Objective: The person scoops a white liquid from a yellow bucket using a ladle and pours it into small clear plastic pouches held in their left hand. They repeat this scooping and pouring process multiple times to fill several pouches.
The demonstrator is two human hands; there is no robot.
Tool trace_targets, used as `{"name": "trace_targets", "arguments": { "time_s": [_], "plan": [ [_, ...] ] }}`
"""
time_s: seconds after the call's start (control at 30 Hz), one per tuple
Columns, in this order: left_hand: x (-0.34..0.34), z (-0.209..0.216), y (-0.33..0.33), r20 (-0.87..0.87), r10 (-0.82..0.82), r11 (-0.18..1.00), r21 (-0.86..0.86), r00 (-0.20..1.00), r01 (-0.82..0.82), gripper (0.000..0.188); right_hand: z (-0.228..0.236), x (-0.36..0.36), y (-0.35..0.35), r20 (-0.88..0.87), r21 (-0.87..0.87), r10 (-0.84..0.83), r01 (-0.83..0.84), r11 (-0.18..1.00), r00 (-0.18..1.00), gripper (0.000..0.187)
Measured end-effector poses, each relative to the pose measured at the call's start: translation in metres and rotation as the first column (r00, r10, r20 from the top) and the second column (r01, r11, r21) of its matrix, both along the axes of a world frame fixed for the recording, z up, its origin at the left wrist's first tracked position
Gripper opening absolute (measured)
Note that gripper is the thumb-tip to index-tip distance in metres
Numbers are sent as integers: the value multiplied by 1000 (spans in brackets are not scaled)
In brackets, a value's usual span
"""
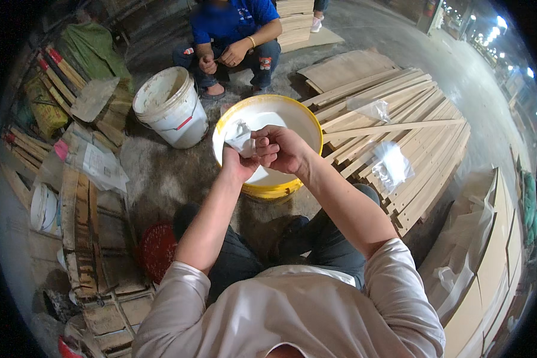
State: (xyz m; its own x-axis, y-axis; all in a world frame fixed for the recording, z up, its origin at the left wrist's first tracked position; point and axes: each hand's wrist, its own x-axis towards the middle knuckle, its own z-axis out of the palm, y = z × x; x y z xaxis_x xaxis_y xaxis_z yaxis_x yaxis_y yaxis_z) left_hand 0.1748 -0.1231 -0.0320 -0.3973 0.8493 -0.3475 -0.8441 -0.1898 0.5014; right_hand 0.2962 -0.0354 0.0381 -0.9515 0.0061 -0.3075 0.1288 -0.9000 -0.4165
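Over a large yellow-rimmed bucket [219, 123], both my hands are close together. My left hand [240, 165] is closed on the lower part of a small, crumpled, whitish plastic bag [238, 137], which sticks up above the fingers. My right hand [282, 148] has its fingers curled in against the bag's right side, pinching at its edge. What lies between the right fingertips is too small to make out. Inside the bucket the surface is white, and I cannot tell how full it is.
A white pail [172, 113] stands left of the bucket. Beyond it sits a person in a blue shirt [232, 21], hands together. Wooden slats [400, 140] with clear plastic bags [392, 164] lie to the right. A red bucket [158, 250] is by my left leg.
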Motion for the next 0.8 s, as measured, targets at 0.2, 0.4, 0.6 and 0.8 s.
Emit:
{"name": "trace_targets", "arguments": {
  "time_s": [0.2,0.4,0.6,0.8],
  "plan": [
    [-6,4,-5,-20,-61,997,44,998,62,43,-7,-10,2,28,79,83,-85,993,996,16],
    [3,14,1,9,42,999,29,999,-43,37,-13,-10,5,107,202,21,-42,978,994,15],
    [-2,8,-9,-101,-5,994,106,995,16,39,-8,-20,-1,99,183,14,-32,983,995,13],
    [-3,20,-6,-19,32,990,138,999,-29,42,21,-21,7,15,227,-7,4,974,1000,10]
  ]
}}
